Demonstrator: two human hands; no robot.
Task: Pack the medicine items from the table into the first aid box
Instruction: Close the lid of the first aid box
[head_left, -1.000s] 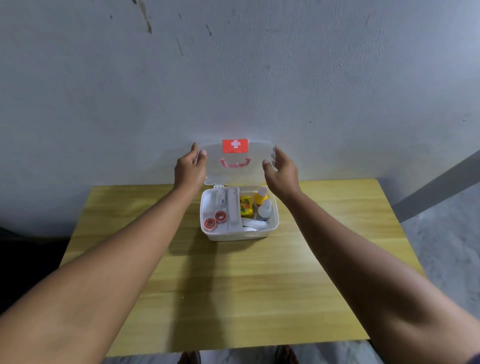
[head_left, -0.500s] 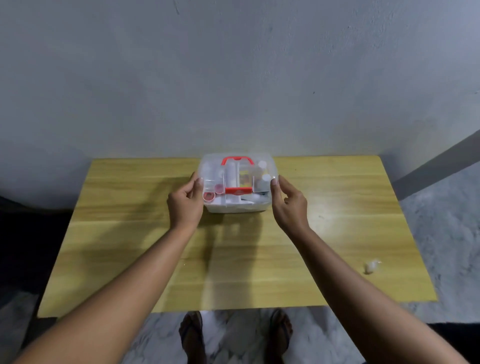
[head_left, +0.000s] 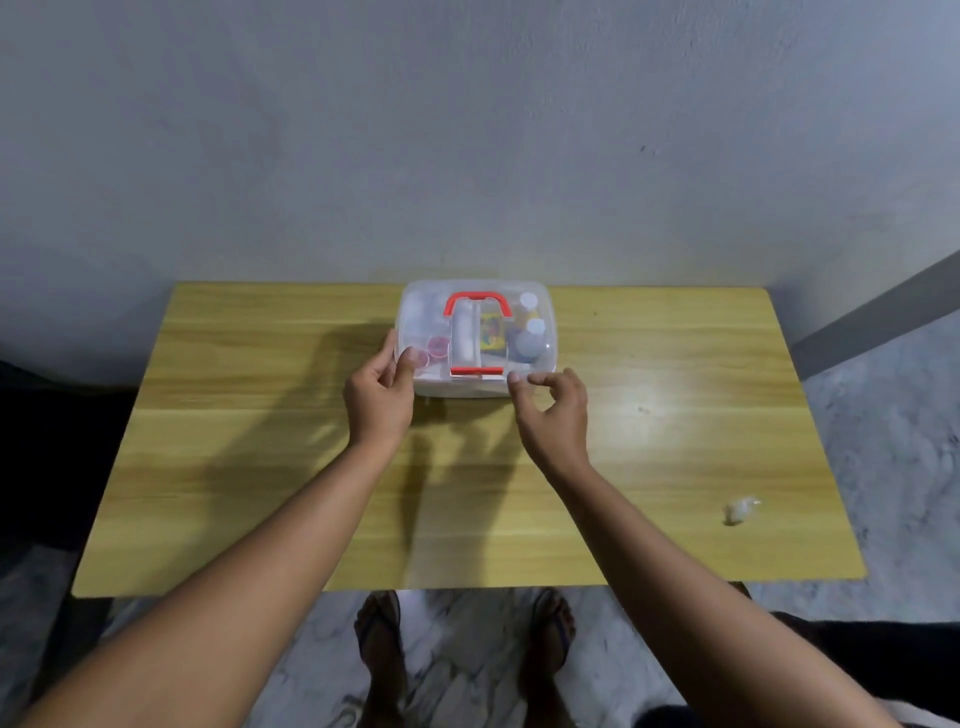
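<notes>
A bare grey plastered wall stands behind a yellow wood-grain table (head_left: 260, 467), whose far edge meets it, and a mottled pale floor shows at the near edge with two sandalled feet (head_left: 467, 649) under it. At the far middle of the table sits the translucent white plastic first aid box (head_left: 475, 387), its clear lid down and a red carry handle (head_left: 477, 304) lying flat on top. Through the lid several items show inside: small round pink-rimmed pieces on the left, a white roll in the middle, a yellow printed packet beside it and white-capped bottles on the right. The left hand (head_left: 379, 400) is at the near left corner of the box, its thumb pressed on the lid and its fingers (head_left: 387, 353) curled against the side wall. The right hand (head_left: 553, 410) is at the near right corner, its fingers (head_left: 519, 379) half curled and pinched close together, touching the lid edge by a red latch strip (head_left: 477, 370); whether they clasp anything I cannot tell. The packing looks almost done, with the lid seemingly being pressed or latched shut. One small crumpled white wad (head_left: 740, 510) lies on the near right of the table, well apart from the box; whether it belongs with the medicine items is unclear.
</notes>
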